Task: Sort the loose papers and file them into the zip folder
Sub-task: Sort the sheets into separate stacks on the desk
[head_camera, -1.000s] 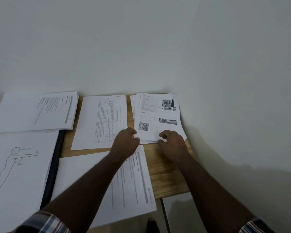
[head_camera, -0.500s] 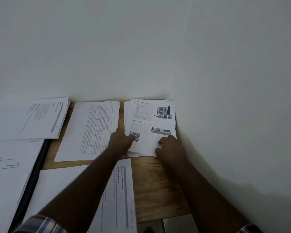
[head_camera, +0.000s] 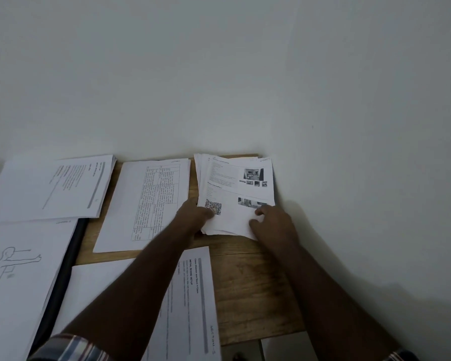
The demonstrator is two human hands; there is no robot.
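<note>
White sheets cover most of a wooden desk that runs along the lower half of the frame against a pale wall. Right of centre lies a stack of papers, its top page printed with small photos and a QR code, its right edge against the wall. The left hand grips the stack's lower left corner, thumb lying on top beside the QR code and the other fingers tucked out of sight under the sheets, so they are closed on the paper. The right hand rests on the lower right corner, fingers curled and pressed on the top page; whether any reach beneath I cannot tell. The stack's near edge is slightly lifted and fanned between the two hands.

Just left of it lies a table-printed sheet, and further left another text stack. At lower left a figure drawing lies over a dark folder, whose edge shows beside it. A headed page lies at the bottom centre, partly under the left forearm.
</note>
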